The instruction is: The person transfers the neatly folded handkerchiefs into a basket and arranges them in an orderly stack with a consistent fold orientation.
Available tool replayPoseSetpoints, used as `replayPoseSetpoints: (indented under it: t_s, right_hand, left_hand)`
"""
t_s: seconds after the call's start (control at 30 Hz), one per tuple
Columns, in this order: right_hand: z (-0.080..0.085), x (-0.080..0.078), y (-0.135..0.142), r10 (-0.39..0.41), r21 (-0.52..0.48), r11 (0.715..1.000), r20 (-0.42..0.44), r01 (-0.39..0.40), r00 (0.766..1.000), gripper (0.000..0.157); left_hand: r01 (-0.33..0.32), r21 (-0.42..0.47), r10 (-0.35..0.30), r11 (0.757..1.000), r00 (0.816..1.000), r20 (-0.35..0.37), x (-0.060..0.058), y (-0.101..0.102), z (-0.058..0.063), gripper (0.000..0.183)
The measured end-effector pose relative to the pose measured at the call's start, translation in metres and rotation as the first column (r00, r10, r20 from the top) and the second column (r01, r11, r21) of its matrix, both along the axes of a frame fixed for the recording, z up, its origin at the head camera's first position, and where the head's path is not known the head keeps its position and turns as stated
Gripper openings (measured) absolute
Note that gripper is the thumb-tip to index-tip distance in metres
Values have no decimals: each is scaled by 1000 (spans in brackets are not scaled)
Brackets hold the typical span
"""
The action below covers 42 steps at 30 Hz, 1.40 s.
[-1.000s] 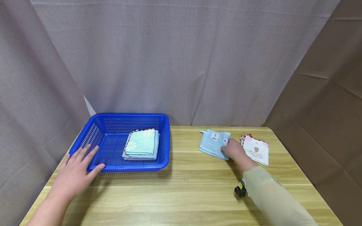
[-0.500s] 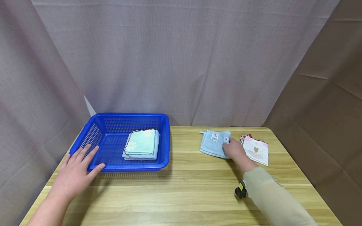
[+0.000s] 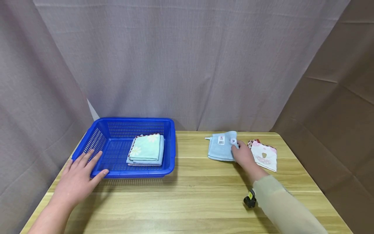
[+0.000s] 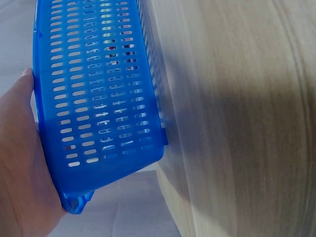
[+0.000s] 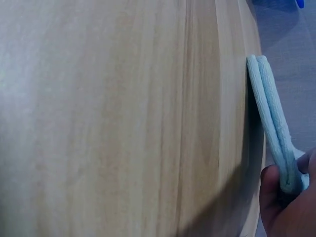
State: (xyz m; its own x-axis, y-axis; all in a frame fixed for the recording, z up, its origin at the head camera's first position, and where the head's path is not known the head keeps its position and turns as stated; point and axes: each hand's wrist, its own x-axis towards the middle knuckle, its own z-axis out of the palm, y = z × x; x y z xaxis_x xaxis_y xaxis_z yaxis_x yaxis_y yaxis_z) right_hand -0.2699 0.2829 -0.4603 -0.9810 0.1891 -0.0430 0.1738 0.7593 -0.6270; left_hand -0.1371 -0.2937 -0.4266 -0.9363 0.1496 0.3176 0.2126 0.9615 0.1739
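right grip (image 3: 244, 156) pinching folded pale-blue square cloth (image 3: 222, 151) by its right edge | likely light, soft, floppy; grasp all layers | left grip (image 3: 76, 182) spread on blue rectangular plastic basket (image 3: 137, 173)

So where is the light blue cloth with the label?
In the head view, the light blue cloth is right of the blue basket and left of the white cloth, its right edge in the right hand.

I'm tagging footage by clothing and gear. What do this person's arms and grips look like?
On the right, there is a pale khaki sleeve, with a small black-and-yellow device beside its cuff. The left forearm shows no sleeve. The left grip and right grip look ungloved.
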Motion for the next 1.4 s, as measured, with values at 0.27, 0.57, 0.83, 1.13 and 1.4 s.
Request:
replayPoseSetpoints:
  t_s: [0.27, 0.57, 0.83, 1.13, 1.4]
  right_hand:
    - [-2, 1, -2, -47, -95, 995, -73, 40, 996, 53]
    - [-5, 2, -4, -91, -283, 958, -147, 46, 985, 48]
    - [-3, 4, -6, -101, -348, 937, -171, 36, 980, 50]
    - [-1, 6, -5, -145, -473, 879, -158, 54, 977, 49]
    - [1, 8, -6, -172, -540, 838, -131, 75, 976, 48]
  left_hand:
    - [3, 7, -3, 1000, 1000, 7, 1, -1, -1, 73]
    - [-6, 4, 5, 1000, 1000, 11, 1, -1, -2, 72]
    - [-1, 6, 1, 1000, 1000, 3, 2, -1, -1, 72]
    - [6, 6, -6, 1000, 1000, -3, 2, 1, 0, 72]
    - [6, 5, -6, 1000, 1000, -6, 1, 1, 1, 72]
